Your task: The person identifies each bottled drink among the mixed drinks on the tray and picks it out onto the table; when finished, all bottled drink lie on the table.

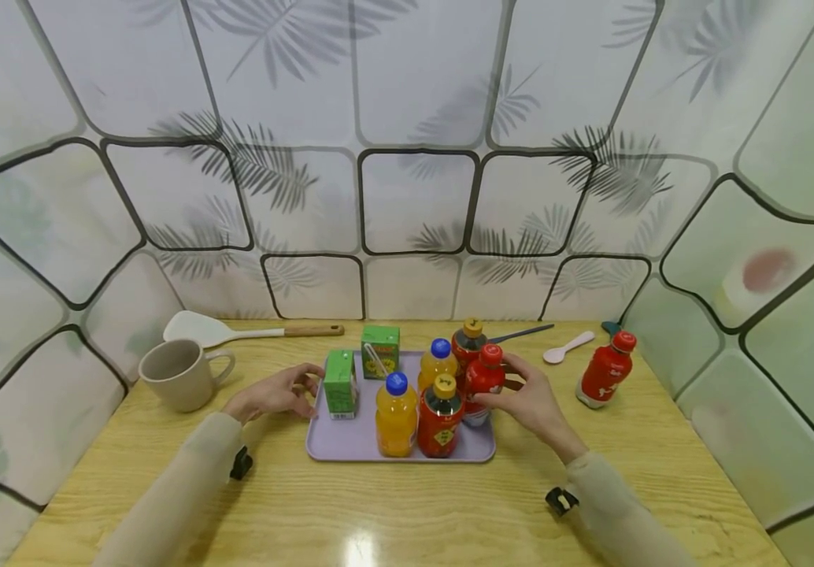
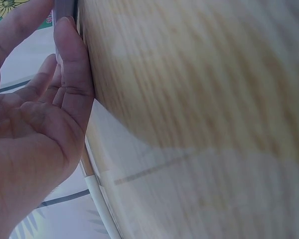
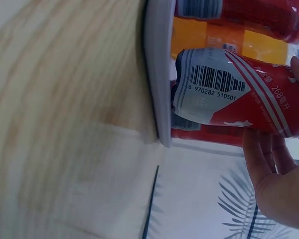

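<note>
A lilac tray (image 1: 339, 442) lies on the wooden table. At its left edge my left hand (image 1: 281, 394) touches the rim with loosely bent fingers, beside a green drink carton (image 1: 340, 383). My right hand (image 1: 530, 395) grips a red-capped bottle (image 1: 485, 378) at the tray's right side. The right wrist view shows this bottle's pale lower part with a barcode (image 3: 217, 79), its base over the tray. Next to it are two dark tea bottles with yellow caps (image 1: 441, 421) and two orange drink bottles with blue caps (image 1: 397, 417). A second green carton (image 1: 381, 350) stands at the back.
To the left stand a beige mug (image 1: 179, 378) and a white spatula with a wooden handle (image 1: 251, 332). Another red bottle (image 1: 605, 370) stands at the right, near a pink spoon (image 1: 568, 346). A dark-handled utensil (image 1: 523, 333) lies behind the tray, before the patterned backdrop (image 1: 407, 283).
</note>
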`<state>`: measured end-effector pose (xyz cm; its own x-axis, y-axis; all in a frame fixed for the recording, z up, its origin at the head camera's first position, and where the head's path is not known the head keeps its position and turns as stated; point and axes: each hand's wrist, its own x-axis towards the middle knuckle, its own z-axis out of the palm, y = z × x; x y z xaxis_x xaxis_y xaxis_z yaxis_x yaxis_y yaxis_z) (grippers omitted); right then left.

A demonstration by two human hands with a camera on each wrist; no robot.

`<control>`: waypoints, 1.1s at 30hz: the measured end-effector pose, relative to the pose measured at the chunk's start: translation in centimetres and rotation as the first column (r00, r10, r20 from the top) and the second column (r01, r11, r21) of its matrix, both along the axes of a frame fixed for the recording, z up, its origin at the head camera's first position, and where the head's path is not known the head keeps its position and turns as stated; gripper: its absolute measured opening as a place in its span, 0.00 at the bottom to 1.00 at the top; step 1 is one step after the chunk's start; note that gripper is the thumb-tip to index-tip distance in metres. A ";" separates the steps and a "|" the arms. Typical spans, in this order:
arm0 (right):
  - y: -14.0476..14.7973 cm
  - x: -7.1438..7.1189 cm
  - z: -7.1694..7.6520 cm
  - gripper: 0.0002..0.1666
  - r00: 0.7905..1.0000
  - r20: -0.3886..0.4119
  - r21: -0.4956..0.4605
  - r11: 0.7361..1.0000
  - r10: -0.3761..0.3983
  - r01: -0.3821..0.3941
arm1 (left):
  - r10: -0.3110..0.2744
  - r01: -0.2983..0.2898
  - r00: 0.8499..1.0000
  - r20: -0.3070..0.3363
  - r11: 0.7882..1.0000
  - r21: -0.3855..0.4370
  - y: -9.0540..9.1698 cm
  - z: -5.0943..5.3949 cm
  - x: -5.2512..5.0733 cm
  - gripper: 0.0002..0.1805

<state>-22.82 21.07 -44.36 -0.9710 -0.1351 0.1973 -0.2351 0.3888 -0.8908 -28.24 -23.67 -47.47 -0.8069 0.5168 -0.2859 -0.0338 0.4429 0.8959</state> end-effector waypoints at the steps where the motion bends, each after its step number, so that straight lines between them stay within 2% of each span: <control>1: 0.1 0.1 0.1 0.42 1.000 -0.008 0.003 1.000 -0.001 0.001 | 0.001 -0.001 1.000 0.001 1.000 -0.002 0.0 0.0 0.0 0.39; 15: 2.5 0.8 0.6 0.41 0.994 -0.036 -0.038 0.994 -0.105 0.104 | -0.012 0.012 1.000 0.016 1.000 0.015 0.1 0.1 0.2 0.38; 18: 3.1 1.0 0.6 0.39 0.992 -0.054 -0.050 0.993 -0.113 0.110 | 0.004 -0.004 1.000 0.014 1.000 0.006 0.1 0.1 0.2 0.38; 33: 6.4 2.4 0.7 0.37 0.983 -0.095 -0.096 0.984 -0.160 0.151 | -0.002 0.002 1.000 0.017 1.000 0.020 0.0 -0.1 0.2 0.38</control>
